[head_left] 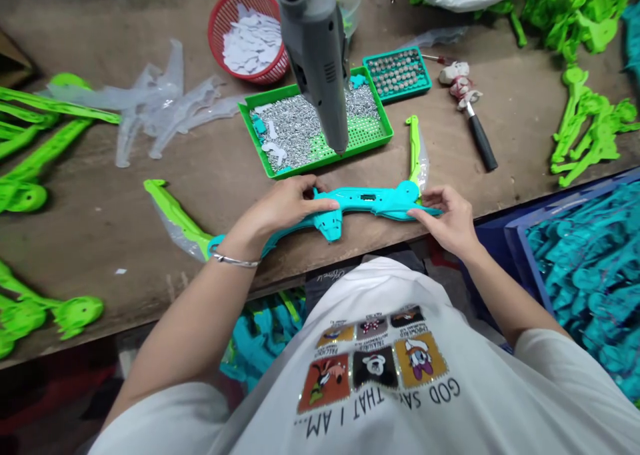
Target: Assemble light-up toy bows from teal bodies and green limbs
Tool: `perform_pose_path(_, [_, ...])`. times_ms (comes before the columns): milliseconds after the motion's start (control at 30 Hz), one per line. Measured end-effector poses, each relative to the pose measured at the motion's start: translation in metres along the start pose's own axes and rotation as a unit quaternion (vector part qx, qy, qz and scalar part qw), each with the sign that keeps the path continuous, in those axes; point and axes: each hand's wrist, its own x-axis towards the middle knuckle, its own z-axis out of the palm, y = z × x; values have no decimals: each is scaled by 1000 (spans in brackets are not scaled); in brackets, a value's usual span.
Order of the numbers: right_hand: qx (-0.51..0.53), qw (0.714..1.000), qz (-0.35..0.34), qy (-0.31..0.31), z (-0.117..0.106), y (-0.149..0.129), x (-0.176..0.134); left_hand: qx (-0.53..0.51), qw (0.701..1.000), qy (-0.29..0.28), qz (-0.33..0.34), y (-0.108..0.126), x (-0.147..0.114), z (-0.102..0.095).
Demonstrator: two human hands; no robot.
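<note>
A long turquoise plastic toy body (360, 198), shaped like a bow, lies along the table's near edge. At each end it carries a lime green arm (183, 212) with a clear plastic piece along it. My left hand (293, 205) grips the middle of the body, thumb on top and fingers behind. My right hand (445, 218) pinches the pointed right end between thumb and fingers. Just beyond the body hangs a grey electric screwdriver (320, 62), its tip pointing down over a green tray (325, 162) of small metal screws.
A red basket (215, 38) holds white plastic pieces. Behind the tray is a teal tray (425, 85) of round metal parts. A black-handled hammer (483, 135) lies right. Green parts (590, 122) and clear pieces (170, 102) lie about. A blue crate (520, 242) stands right.
</note>
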Motion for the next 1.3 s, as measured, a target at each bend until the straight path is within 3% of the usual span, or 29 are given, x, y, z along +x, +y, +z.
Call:
perform_pose_path(367, [-22,997,-15,-65,-3,8,-5,-10,1000,-2,15,-3,-2,1])
perform_pose_path(567, [-45,991,-53,-112,-8,4,1,1,1000,-12,-4,7,-6,-1])
perform_pose_path(900, [-35,994,-69,-80,-3,5,0,4,1000,-3,-10,12,-8,0])
perform_pose_path(1133, [-83,981,-158,-79,-12,6,-1,7,1000,-4,-5,12,-6,1])
perform_pose_path(1300, [-97,974,-194,-66,-13,10,-4,58,996,-1,64,2,-9,3])
